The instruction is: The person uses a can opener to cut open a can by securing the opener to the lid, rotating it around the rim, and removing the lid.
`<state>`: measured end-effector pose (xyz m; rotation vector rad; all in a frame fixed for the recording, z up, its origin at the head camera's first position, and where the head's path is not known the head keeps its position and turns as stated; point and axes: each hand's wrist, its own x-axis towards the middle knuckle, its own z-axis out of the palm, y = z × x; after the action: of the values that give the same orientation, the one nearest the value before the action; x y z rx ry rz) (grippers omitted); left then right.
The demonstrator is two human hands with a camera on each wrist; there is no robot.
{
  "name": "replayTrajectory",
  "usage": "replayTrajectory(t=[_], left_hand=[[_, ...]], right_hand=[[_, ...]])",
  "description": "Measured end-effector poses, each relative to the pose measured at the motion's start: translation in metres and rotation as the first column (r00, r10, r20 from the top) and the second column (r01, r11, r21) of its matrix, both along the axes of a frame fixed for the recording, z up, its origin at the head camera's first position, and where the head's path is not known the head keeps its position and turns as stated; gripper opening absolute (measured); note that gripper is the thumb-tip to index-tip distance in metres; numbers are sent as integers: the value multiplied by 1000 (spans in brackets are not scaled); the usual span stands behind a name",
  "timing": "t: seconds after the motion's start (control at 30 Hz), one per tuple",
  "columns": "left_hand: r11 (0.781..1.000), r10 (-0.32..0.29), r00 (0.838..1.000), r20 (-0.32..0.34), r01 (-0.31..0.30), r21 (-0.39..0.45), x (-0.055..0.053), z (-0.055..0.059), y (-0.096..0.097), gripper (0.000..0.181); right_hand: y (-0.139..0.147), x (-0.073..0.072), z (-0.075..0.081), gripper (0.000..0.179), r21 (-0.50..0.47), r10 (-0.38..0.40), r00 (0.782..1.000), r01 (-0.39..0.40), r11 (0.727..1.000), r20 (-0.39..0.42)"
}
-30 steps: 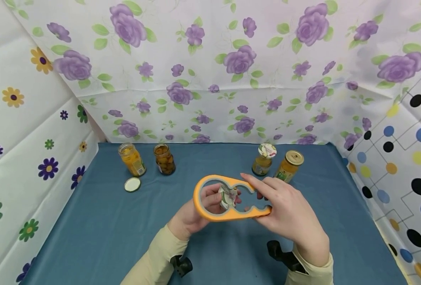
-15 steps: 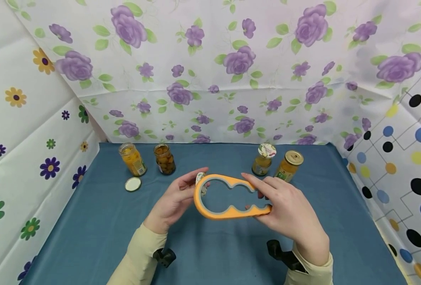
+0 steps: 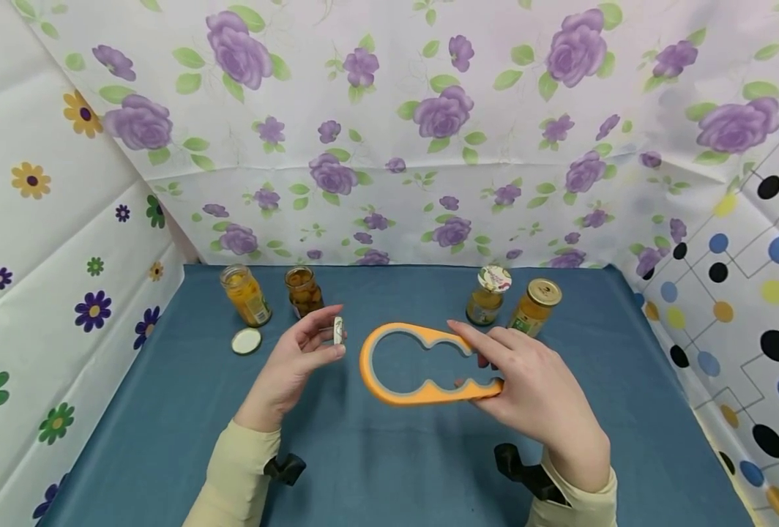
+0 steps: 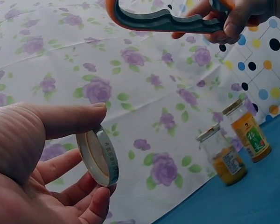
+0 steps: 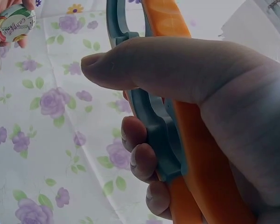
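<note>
My left hand (image 3: 293,362) pinches a patterned jar lid (image 3: 338,331) on edge between thumb and fingers, above the table left of centre. In the left wrist view the lid (image 4: 99,156) shows its pale inner side and printed rim; its decorated top faces the right wrist view. My right hand (image 3: 534,380) grips an orange jar opener (image 3: 396,399) with grey notched inner edges, held level over the middle of the table. The opener's round end points left, apart from the lid. In the right wrist view the thumb and fingers wrap its two orange arms.
At the back left stand two lidless jars, one with yellow pieces (image 3: 247,296) and one with dark contents (image 3: 305,296). A loose lid (image 3: 246,341) lies before them. Two lidded jars, one with a patterned lid (image 3: 485,304) and one gold-topped (image 3: 534,307), stand at the back right.
My left hand has drawn the lid leftward out from behind the jar opener and turned it on edge. The right hand and the opener have barely moved.
</note>
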<state>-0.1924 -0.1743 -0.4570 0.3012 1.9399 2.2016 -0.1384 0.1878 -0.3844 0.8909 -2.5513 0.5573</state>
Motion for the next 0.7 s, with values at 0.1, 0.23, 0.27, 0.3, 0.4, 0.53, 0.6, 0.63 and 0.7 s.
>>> replayTrajectory(t=[0.1,0.23,0.27,0.3,0.4,0.53,0.6,0.63,0.7], left_hand=[[999,31,999,-13,-31,-35,-1,1,-4,59],[991,85,996,-17,-86,-98,-2,3,-10,54],[988,98,995,-21,-100,-116,-2,4,-12,54],[986,109,994,-23,-111,-127,-3,4,-14,54],[975,143,989,-35,-146,-165,-4,5,-18,54],[962,182,983,-34,-185,-202,-6,6,-25,56],[951,208,978,-24,-207,-231,-7,6,-28,57],[945,221,975,-16,-218,-245,-7,7,-29,58],[928,249,968,-13,-243,-284,-9,6,-32,60]], right_hand=[[0,0,-1,98,4,-1,1000,1,1000,9],[0,-1,-2,97,9,-5,1000,5,1000,13],[1,-1,-2,97,9,-7,1000,7,1000,13],[1,-1,-2,98,8,-8,1000,8,1000,12],[2,-2,-1,98,5,-11,1000,11,1000,9],[2,-2,-1,97,1,-10,1000,10,1000,13],[3,-1,-1,97,2,-12,1000,12,1000,18],[3,-1,-1,97,1,-13,1000,13,1000,19],[4,-1,-1,97,2,-15,1000,15,1000,21]])
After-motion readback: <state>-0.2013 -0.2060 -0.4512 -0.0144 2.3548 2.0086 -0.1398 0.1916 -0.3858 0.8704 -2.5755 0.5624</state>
